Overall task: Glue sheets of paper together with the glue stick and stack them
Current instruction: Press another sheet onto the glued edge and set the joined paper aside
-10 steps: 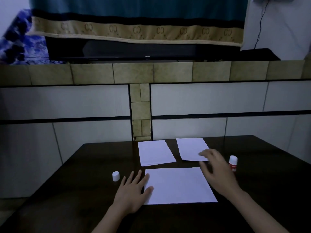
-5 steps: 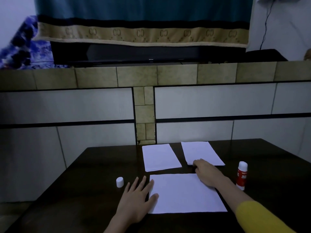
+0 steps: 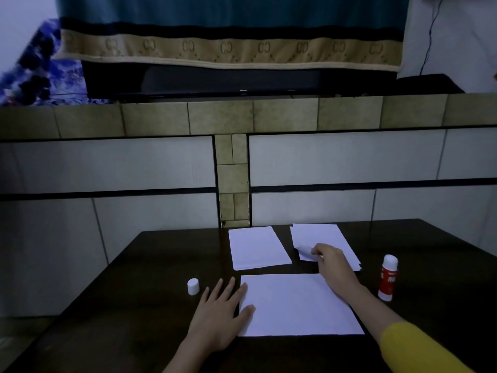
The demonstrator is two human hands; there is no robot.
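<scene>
Since half a second ago our right hand (image 3: 329, 258) has lifted the near corner of the top sheet (image 3: 305, 250) on the far-right pile (image 3: 326, 235), apparently pinching it; dim light blurs the fingers. Our left hand (image 3: 217, 316) lies flat, steadying the large sheet (image 3: 295, 305). We should peel one sheet only. The uncapped glue stick (image 3: 387, 278) stands just right.
</scene>
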